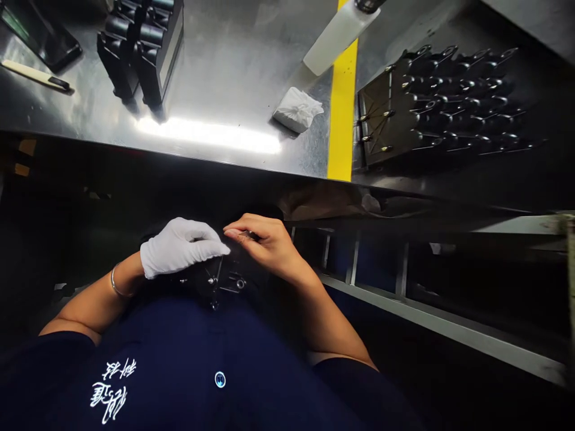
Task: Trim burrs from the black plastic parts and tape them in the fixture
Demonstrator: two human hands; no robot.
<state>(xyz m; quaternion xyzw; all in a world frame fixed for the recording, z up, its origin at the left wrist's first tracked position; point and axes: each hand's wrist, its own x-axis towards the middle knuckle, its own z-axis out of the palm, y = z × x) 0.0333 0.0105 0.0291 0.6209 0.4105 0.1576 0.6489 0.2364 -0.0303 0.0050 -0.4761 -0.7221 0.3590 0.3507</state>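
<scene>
A white glove covers my left hand [182, 246], whose thumb and fingers are pinched together above a dark part with shiny metal bits [214, 281] near my lap. What that pinch holds is too small to make out. My right hand [267, 242] is bare and curled round a small dark tool [251, 235], its fingertips close to the gloved ones with a narrow gap between. Much of the dark part is lost in shadow against my dark blue shirt.
Beyond my hands runs a metal bench [215, 108] with black blocks [157, 54], a folded white cloth [297, 109], a white bottle [335, 39] and a white-handled tool [33, 75]. Right of the yellow stripe [342, 114] lie rows of black parts [462, 102]. A metal frame [440, 317] stands below.
</scene>
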